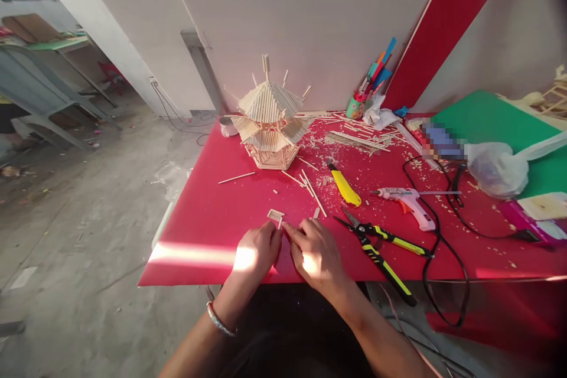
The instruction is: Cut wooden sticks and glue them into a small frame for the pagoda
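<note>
Above the table's front edge, my left hand is closed in a pinch on a short wooden stick, whose pale end sticks up past the fingertips. My right hand is curled close beside it, with the index fingertip at the stick; what its other fingers hold, if anything, is hidden. Just beyond my left hand lies a small rectangular wooden frame. A short flat wooden piece rests past my right knuckles. Farther back stands a tiered pagoda model built of thin sticks.
Right of my hands lie yellow-black pliers, a yellow utility knife and a pink glue gun with a black cord. Loose sticks and shavings cover the back of the red table, near a pen cup.
</note>
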{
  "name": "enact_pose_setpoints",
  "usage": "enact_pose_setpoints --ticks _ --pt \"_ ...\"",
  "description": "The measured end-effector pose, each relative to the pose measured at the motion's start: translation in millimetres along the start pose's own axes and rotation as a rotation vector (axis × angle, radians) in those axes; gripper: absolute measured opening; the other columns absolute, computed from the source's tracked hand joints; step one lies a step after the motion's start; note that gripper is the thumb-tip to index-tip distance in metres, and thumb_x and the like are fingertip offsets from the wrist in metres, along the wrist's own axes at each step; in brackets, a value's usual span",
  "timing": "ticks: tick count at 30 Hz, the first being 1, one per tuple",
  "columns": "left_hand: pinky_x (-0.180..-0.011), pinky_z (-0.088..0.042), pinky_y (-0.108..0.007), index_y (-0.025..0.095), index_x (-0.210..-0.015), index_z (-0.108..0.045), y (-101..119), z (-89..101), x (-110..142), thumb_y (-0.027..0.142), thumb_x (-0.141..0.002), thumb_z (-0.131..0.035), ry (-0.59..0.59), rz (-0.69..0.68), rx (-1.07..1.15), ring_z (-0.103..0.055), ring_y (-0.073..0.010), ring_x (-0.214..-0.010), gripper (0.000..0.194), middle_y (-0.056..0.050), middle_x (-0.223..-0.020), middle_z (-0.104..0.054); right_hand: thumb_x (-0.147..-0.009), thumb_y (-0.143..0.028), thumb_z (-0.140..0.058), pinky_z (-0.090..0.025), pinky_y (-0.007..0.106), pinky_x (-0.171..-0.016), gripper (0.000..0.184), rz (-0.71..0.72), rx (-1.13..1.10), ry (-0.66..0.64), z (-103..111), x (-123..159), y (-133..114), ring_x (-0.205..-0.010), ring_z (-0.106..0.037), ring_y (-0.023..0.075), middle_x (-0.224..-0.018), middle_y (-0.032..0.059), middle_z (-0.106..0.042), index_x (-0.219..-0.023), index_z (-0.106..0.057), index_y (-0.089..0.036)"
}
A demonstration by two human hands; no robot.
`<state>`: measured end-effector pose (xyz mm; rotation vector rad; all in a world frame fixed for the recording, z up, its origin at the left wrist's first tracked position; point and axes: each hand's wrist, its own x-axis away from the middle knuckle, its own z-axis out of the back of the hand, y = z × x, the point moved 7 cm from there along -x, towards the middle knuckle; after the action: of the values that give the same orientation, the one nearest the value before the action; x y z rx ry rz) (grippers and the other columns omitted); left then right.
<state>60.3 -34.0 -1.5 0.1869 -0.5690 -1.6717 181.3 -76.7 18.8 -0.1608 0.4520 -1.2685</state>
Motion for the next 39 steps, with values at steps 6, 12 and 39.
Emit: enact_pose_setpoints --ticks 6,12,39 --pt "-0.052 -0.026 -0.026 0.020 -0.072 -0.056 4 2.0 -4 0.027 -0.093 -0.043 -0.049 -0.081 -0.105 -0.056 -0.0177 -0.056 0.025 -0.004 -0.061 -0.062 -0.095 -0.022 -0.049 -0.036 0.034 -0.070 0.036 0.008 0.075 -0.017 -13 -3 1 -0.081 -0.049 0.0214 -0.082 0.0061 -0.056 -0.129 -0.062 -0.025" --pt "-0.053 -0.030 -0.025 0.020 -0.080 -0.059 3 3.2 -5 0.030 -0.094 -0.045 -0.059 -0.055 -0.090 -0.061 -0.0189 -0.060 0.023 -0.005 -0.066 -0.067 -0.095 -0.019 -0.047 -0.035 0.035 -0.069 0.033 -0.011 0.104 -0.012 -14 -1 1 -0.081 -0.048 0.0224 -0.083 0.0068 -0.057 -0.123 -0.065 -0.024" --pt "-0.053 -0.030 -0.024 0.021 -0.092 -0.063 -4 -4.4 -2 0.036 -0.094 -0.048 0.034 0.153 -0.194 -0.063 -0.0173 -0.061 0.022 0.000 -0.061 -0.065 -0.095 -0.023 -0.052 -0.029 0.035 -0.067 0.034 0.003 0.106 0.052 -17 -2 1 -0.078 -0.046 0.0214 -0.080 0.0054 -0.056 -0.127 -0.063 -0.024"
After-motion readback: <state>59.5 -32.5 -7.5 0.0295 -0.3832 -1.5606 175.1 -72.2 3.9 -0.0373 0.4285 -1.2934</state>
